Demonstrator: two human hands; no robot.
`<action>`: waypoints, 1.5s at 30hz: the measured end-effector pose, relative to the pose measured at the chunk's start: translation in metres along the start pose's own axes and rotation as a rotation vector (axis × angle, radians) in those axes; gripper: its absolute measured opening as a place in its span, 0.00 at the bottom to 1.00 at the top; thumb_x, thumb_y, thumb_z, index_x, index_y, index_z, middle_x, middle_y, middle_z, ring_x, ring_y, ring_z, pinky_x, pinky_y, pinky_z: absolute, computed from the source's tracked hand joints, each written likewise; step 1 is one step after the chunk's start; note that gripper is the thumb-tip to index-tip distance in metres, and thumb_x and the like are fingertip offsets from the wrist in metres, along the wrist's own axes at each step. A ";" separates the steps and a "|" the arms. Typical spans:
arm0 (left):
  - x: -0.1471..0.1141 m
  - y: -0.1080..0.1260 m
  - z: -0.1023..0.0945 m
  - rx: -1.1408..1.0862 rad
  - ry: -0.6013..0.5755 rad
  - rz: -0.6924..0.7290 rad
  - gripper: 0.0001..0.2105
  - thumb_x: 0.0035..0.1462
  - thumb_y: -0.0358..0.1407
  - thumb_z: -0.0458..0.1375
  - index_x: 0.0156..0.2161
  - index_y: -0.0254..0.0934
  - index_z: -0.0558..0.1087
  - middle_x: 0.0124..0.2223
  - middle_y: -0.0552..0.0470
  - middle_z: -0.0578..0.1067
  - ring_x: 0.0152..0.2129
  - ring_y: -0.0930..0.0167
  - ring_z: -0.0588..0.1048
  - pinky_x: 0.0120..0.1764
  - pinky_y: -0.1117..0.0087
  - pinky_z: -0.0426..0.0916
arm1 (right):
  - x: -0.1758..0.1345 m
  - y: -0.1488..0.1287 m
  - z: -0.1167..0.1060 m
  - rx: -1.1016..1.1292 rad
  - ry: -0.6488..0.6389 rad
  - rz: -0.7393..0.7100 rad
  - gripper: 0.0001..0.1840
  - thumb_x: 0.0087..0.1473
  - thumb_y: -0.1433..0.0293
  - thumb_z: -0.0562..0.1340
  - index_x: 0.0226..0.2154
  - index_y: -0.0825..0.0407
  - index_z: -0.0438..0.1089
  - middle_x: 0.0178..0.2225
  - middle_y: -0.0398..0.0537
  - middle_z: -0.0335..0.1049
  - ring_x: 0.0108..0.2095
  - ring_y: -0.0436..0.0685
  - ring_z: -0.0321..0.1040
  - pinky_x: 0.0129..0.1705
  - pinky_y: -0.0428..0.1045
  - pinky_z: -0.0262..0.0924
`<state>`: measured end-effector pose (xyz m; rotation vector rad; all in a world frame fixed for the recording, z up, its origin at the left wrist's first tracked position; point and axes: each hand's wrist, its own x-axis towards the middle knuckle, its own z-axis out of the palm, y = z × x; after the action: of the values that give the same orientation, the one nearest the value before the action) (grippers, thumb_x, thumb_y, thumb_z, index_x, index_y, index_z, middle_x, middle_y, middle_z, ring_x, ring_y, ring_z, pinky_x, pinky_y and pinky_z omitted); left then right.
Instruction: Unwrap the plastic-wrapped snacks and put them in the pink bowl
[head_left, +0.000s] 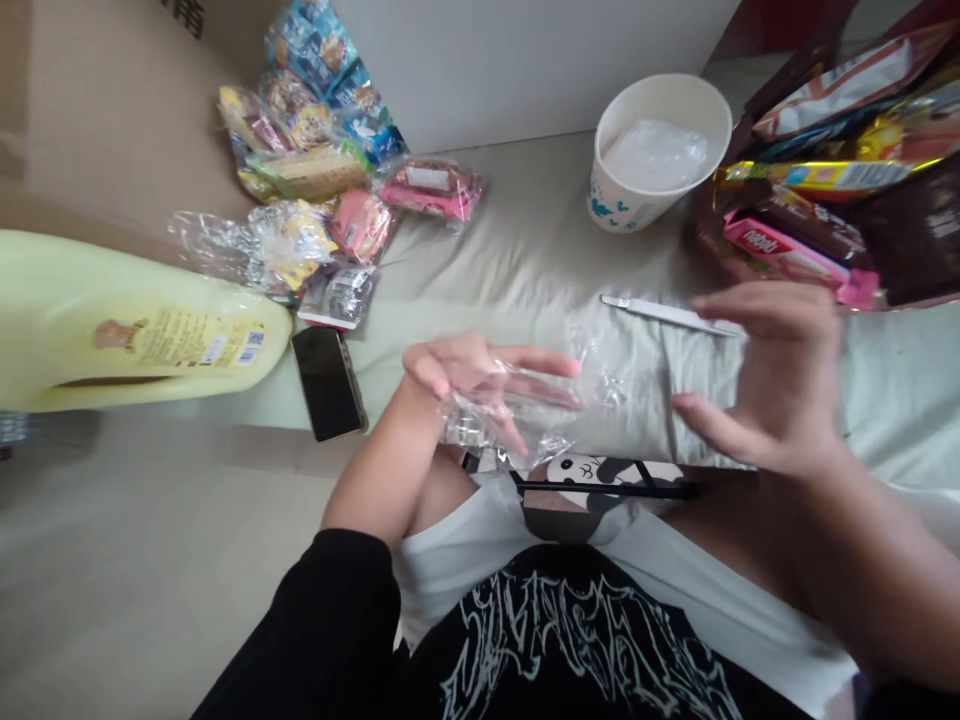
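Note:
A crinkled clear plastic bag (551,425) hangs about my left hand (487,380), above the front edge of the cloth-covered surface. Some fingers of this hand are spread and show through the film; whether they are inside the bag or behind it, I cannot tell. To the right, my right hand (787,385) is raised, thumb and fingers apart with a gap between them, slightly blurred. Just beyond its fingertips lies a slim white-handled tool (660,312), perhaps a craft knife.
A paper tub (630,205) with clear plastic inside stands at the back, beside a dark bag (911,235) of packaged snacks. At left are wrapped snacks (307,170), a phone (328,385) and a large yellow bottle (150,320) by a cardboard box (112,120).

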<state>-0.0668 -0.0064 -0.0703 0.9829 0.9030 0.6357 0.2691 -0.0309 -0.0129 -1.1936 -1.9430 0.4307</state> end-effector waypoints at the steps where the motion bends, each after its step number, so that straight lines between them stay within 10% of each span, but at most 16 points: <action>1: 0.001 -0.001 0.006 0.063 -0.075 0.009 0.27 0.31 0.61 0.65 0.22 0.42 0.62 0.44 0.36 0.79 0.57 0.39 0.73 0.35 0.42 0.79 | 0.002 -0.010 0.002 0.069 -0.080 -0.099 0.42 0.48 0.43 0.68 0.59 0.43 0.60 0.57 0.58 0.67 0.60 0.71 0.67 0.59 0.70 0.65; 3: 0.001 0.001 0.015 0.164 -0.247 -0.001 0.26 0.32 0.60 0.67 0.22 0.42 0.63 0.46 0.36 0.79 0.56 0.40 0.74 0.34 0.44 0.79 | 0.007 -0.031 0.007 0.195 -0.275 -0.198 0.49 0.50 0.45 0.70 0.67 0.43 0.54 0.66 0.61 0.60 0.71 0.74 0.53 0.69 0.75 0.50; 6: -0.002 0.005 0.023 0.245 -0.337 -0.009 0.26 0.34 0.60 0.68 0.22 0.42 0.65 0.44 0.35 0.80 0.51 0.40 0.77 0.33 0.44 0.78 | 0.014 -0.051 0.012 0.413 -0.651 -0.189 0.44 0.52 0.47 0.71 0.65 0.44 0.60 0.56 0.55 0.74 0.61 0.69 0.69 0.67 0.71 0.56; 8: -0.004 0.010 0.024 0.238 -0.278 0.005 0.28 0.36 0.64 0.66 0.20 0.42 0.64 0.38 0.36 0.80 0.44 0.43 0.81 0.31 0.46 0.77 | 0.017 -0.056 0.015 0.590 -0.871 -0.088 0.27 0.56 0.52 0.70 0.54 0.47 0.71 0.42 0.47 0.79 0.43 0.58 0.77 0.52 0.59 0.70; 11: -0.006 0.021 0.025 0.111 -0.252 -0.024 0.32 0.37 0.67 0.63 0.18 0.41 0.59 0.32 0.39 0.80 0.35 0.49 0.82 0.27 0.49 0.75 | 0.018 -0.056 0.020 0.815 -0.988 0.096 0.13 0.64 0.60 0.63 0.33 0.51 0.73 0.27 0.40 0.73 0.27 0.47 0.69 0.31 0.46 0.65; 18: 0.006 0.052 0.033 -0.121 -0.335 -0.124 0.23 0.36 0.56 0.68 0.23 0.40 0.66 0.40 0.42 0.82 0.34 0.53 0.83 0.29 0.50 0.78 | 0.011 -0.045 0.042 1.016 -0.839 0.293 0.24 0.58 0.52 0.68 0.47 0.51 0.69 0.42 0.49 0.78 0.40 0.53 0.75 0.42 0.50 0.71; 22: 0.024 0.057 0.034 -0.174 -0.253 -0.079 0.21 0.39 0.54 0.70 0.32 0.41 0.73 0.48 0.44 0.83 0.40 0.54 0.84 0.34 0.53 0.80 | 0.007 -0.034 0.049 0.966 -0.837 0.481 0.17 0.61 0.56 0.66 0.31 0.51 0.70 0.23 0.39 0.71 0.23 0.47 0.66 0.27 0.45 0.64; 29: 0.037 0.037 0.049 -0.109 0.210 0.094 0.35 0.57 0.68 0.50 0.54 0.41 0.69 0.39 0.44 0.84 0.39 0.60 0.85 0.40 0.59 0.80 | 0.010 -0.008 0.060 0.872 -0.084 0.838 0.17 0.53 0.55 0.69 0.29 0.48 0.65 0.20 0.36 0.66 0.19 0.48 0.63 0.22 0.46 0.64; 34: 0.025 0.025 0.066 0.120 0.281 0.219 0.32 0.55 0.53 0.66 0.63 0.49 0.65 0.36 0.53 0.83 0.32 0.66 0.84 0.42 0.61 0.79 | 0.011 -0.007 0.057 0.771 -0.093 0.837 0.17 0.55 0.54 0.68 0.31 0.47 0.64 0.21 0.37 0.67 0.20 0.49 0.67 0.24 0.47 0.67; 39: 0.023 0.025 0.067 0.262 0.306 0.366 0.07 0.62 0.42 0.61 0.40 0.41 0.77 0.38 0.50 0.84 0.32 0.70 0.83 0.41 0.65 0.80 | 0.012 -0.004 0.052 0.680 -0.012 0.755 0.20 0.55 0.54 0.67 0.36 0.45 0.57 0.19 0.32 0.66 0.19 0.49 0.68 0.23 0.46 0.63; 45: 0.024 0.023 0.071 0.241 0.271 0.312 0.25 0.55 0.46 0.68 0.55 0.43 0.70 0.42 0.49 0.83 0.38 0.66 0.84 0.44 0.63 0.80 | 0.004 -0.006 0.054 0.421 -0.027 0.603 0.18 0.58 0.60 0.63 0.45 0.43 0.55 0.23 0.32 0.71 0.21 0.52 0.70 0.25 0.49 0.61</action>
<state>0.0053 -0.0077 -0.0396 1.2890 1.0925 0.9567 0.2226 -0.0240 -0.0410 -1.4659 -1.3793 1.1100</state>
